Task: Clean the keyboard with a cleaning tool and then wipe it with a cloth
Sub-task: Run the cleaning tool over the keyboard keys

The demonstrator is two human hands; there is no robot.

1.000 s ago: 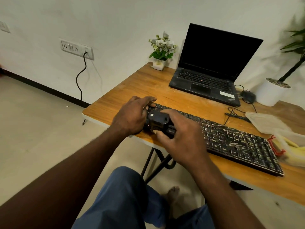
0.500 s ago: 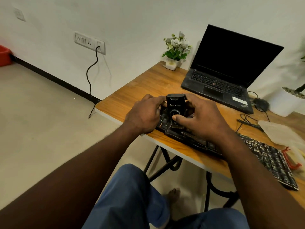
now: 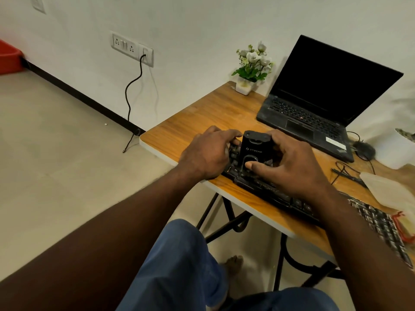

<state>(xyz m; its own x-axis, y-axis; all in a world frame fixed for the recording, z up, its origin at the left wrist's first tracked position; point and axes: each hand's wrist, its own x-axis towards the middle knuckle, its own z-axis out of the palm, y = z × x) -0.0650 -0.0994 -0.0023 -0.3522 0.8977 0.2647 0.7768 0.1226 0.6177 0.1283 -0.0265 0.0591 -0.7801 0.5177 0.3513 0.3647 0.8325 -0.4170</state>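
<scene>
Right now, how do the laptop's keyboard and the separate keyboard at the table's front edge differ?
The separate keyboard is long, runs along the table's near edge, and has the left hand on its end and the right hand standing a black cleaning tool on it. The laptop keyboard is shorter, sits further back and is untouched. Both are black.

Cleaning tool (image 3: 252, 151): small black block, pale logo on its face, standing upright on the keyboard's left end, between the two hands, right thumb on its round front button. Keyboard (image 3: 372, 218): long, black, pale-lettered keys, flat under both hands, running off past the right wrist.
</scene>
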